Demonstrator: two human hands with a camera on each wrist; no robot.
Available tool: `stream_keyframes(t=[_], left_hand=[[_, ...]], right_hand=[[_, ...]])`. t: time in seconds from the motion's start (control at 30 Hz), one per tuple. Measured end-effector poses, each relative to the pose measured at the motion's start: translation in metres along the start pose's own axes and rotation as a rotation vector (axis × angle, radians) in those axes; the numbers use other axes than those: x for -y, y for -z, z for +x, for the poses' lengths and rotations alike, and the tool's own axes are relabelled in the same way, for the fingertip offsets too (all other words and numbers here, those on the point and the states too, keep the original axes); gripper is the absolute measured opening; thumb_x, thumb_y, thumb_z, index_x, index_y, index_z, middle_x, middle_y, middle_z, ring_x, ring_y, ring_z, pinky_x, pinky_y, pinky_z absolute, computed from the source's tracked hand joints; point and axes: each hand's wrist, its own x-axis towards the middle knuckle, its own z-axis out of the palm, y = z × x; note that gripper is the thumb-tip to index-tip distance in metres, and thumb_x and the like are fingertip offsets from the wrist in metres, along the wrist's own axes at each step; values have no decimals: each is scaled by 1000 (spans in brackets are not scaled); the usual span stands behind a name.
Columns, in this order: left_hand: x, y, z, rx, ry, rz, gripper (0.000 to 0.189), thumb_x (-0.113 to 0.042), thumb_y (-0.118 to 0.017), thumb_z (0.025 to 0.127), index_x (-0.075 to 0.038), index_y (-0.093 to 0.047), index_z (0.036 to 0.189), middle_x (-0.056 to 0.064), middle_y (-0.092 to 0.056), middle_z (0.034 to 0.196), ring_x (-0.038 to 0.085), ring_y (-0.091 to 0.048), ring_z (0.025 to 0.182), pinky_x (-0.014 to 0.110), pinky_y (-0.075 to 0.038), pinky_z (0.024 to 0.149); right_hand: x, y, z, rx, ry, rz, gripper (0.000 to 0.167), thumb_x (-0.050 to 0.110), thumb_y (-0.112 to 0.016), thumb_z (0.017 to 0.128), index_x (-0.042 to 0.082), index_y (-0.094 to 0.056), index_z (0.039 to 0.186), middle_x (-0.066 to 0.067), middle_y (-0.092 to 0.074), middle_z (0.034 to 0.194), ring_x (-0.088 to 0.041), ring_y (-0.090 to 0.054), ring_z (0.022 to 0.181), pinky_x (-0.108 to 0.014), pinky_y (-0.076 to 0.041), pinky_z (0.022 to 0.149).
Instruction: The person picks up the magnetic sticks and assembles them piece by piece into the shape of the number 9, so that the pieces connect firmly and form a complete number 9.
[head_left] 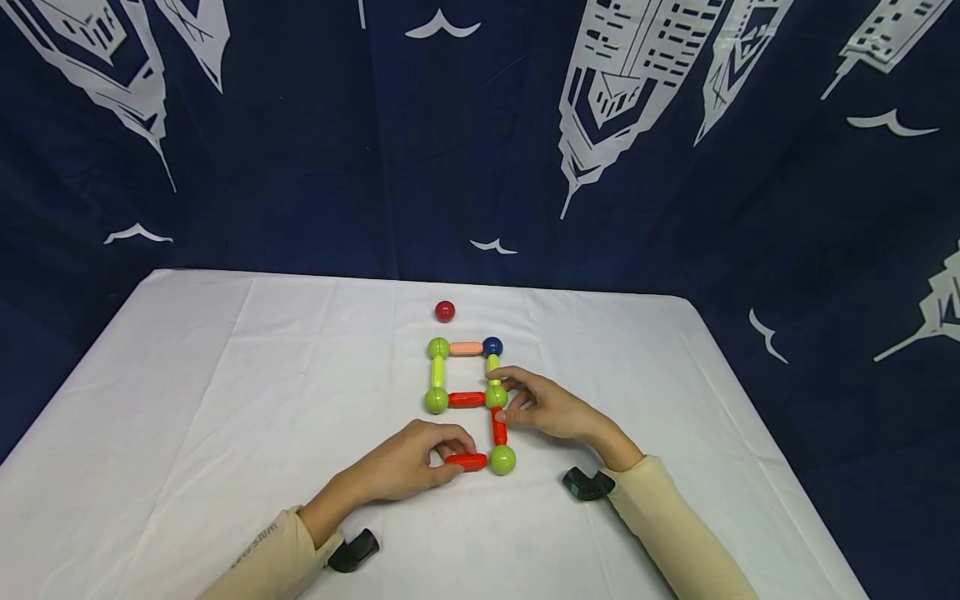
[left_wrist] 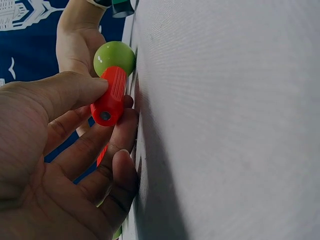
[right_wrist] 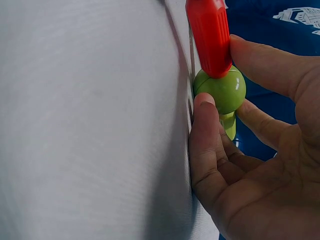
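Note:
In the head view my left hand (head_left: 412,461) pinches a red magnetic rod (head_left: 467,462) between thumb and fingers. The rod's far end meets a green ball (head_left: 502,460); whether they touch is hard to tell. My right hand (head_left: 551,406) holds the joined pieces around another green ball (head_left: 497,395). Its thumb lies against a second red rod (head_left: 499,429), and its index finger reaches the yellow-green rod (head_left: 492,364). In the right wrist view, curled fingers surround the green ball (right_wrist: 227,90). The left wrist view shows the pinched rod's metal tip (left_wrist: 105,116).
Rods and balls form a flat square beyond the hands, with a blue ball (head_left: 492,347), a pink rod (head_left: 466,348) and green balls at its corners. A loose red ball (head_left: 445,312) lies behind it. White cloth (head_left: 225,433) covers the table; a dark blue printed curtain (head_left: 465,150) hangs behind.

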Motion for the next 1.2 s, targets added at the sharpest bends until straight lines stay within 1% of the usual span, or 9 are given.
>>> stream_keyframes(t=[0.4, 0.73, 0.97, 1.2], left_hand=[[0, -1, 0, 0, -20, -7, 22, -8, -72, 90, -17, -71, 110, -8, -68, 96, 4, -55, 82, 19, -46, 64], [1, -2, 1, -2, -20, -14, 22, -8, -71, 90, -16, -70, 110, -9, -68, 94, 4, -56, 82, 19, -46, 64], [0, -2, 1, -5, -15, -22, 22, -9, -71, 91, -17, -71, 111, -10, -67, 93, 3, -55, 80, 18, -44, 61], [-1, -3, 1, -10, -42, -33, 19, -10, -70, 93, -16, -72, 111, -5, -68, 92, 3, -55, 77, 18, -44, 60]], right_hand=[[2, -1, -1, -1, -21, 4, 60, 12, -73, 91, 14, -47, 145, -15, -54, 129, -20, -61, 94, -36, -50, 90], [1, 0, 0, 0, -6, 10, 60, 11, -73, 91, 14, -47, 145, -16, -54, 129, -21, -61, 94, -36, -51, 90], [2, -1, 0, -3, -22, 9, 60, 12, -73, 91, 15, -47, 145, -15, -54, 130, -21, -61, 94, -36, -50, 90], [3, -1, -1, -4, -33, 7, 61, 12, -73, 91, 15, -47, 145, -15, -53, 131, -21, -60, 95, -35, -50, 90]])
